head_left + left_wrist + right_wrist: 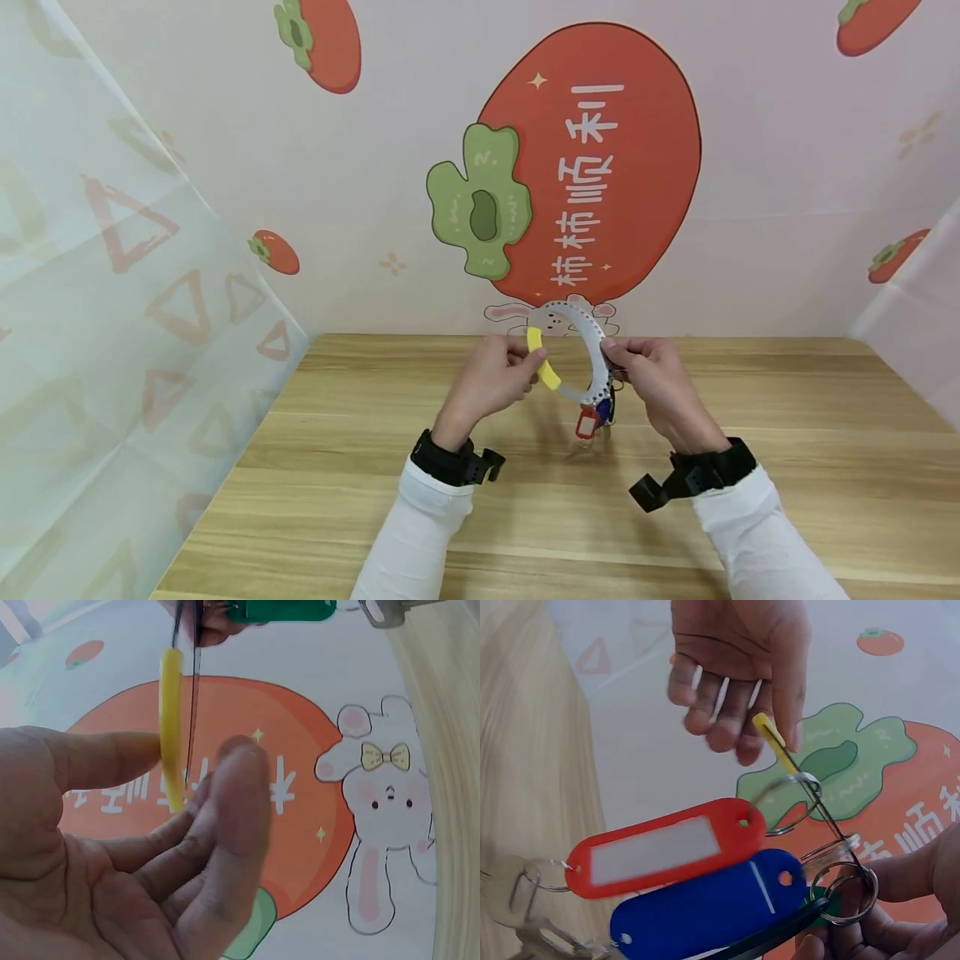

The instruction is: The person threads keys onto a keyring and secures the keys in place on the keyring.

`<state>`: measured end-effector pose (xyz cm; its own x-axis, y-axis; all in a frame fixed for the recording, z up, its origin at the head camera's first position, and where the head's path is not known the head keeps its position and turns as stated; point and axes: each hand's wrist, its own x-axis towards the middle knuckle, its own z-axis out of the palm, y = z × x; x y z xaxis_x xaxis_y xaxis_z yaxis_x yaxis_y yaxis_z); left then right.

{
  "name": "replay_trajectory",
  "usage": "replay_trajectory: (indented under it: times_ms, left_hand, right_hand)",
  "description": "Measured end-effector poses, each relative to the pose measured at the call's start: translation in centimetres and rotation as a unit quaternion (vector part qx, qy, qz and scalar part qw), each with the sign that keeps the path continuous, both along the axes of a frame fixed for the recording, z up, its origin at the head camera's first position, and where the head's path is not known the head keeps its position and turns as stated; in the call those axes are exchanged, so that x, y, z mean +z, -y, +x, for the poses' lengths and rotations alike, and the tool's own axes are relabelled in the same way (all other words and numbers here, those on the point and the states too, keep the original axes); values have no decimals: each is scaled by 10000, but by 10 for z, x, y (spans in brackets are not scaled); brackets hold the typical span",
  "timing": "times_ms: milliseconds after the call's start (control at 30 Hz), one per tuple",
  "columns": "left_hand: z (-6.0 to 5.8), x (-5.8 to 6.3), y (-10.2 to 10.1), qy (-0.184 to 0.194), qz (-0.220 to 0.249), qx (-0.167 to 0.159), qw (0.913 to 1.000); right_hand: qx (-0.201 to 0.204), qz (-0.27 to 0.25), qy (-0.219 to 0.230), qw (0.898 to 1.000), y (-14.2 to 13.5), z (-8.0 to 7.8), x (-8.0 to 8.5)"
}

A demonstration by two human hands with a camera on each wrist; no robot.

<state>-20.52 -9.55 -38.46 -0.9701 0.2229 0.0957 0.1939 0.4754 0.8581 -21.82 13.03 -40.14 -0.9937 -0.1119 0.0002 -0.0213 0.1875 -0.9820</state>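
A large key ring [596, 354], a pale band with a row of small holes, stands raised above the table with a yellow grip [545, 364] on its left side. My left hand [491, 379] touches that grip with the thumb; in both wrist views its relaxed fingers stand apart from the yellow. On the opposite side, my right hand [656, 379] pinches the band between thumb and fingers. From the ring hang a red key tag [656, 855], a blue key tag [705, 906] and a green key tag [289, 609], on metal split rings with keys [506, 892].
Below the hands lies a wooden table [337, 483]. A pale backdrop [375, 167] with printed persimmons rises from its back edge, and patterned sheets [112, 275] flank both sides. Black straps with cameras [450, 460] sit on both wrists.
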Motion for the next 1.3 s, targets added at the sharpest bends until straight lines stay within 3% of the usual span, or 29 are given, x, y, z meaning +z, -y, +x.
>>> replay_trajectory:
  times_ms: [233,667,1000,1300]
  left_hand:
    - [1,2,-1,32,194,233,9995]
    - [1,3,3,-267,84,576,9979]
    - [2,4,4,-449,-59,550,9975]
    - [3,6,4,-730,-259,514,9957]
  right_hand:
    - [144,312,-76,9994,3,1,-1]
    - [723,613,-384,9948,3,1,-4]
    - [957,673,-525,9917,3,3,-1]
    - [832,773,-871,9897,3,2,-3]
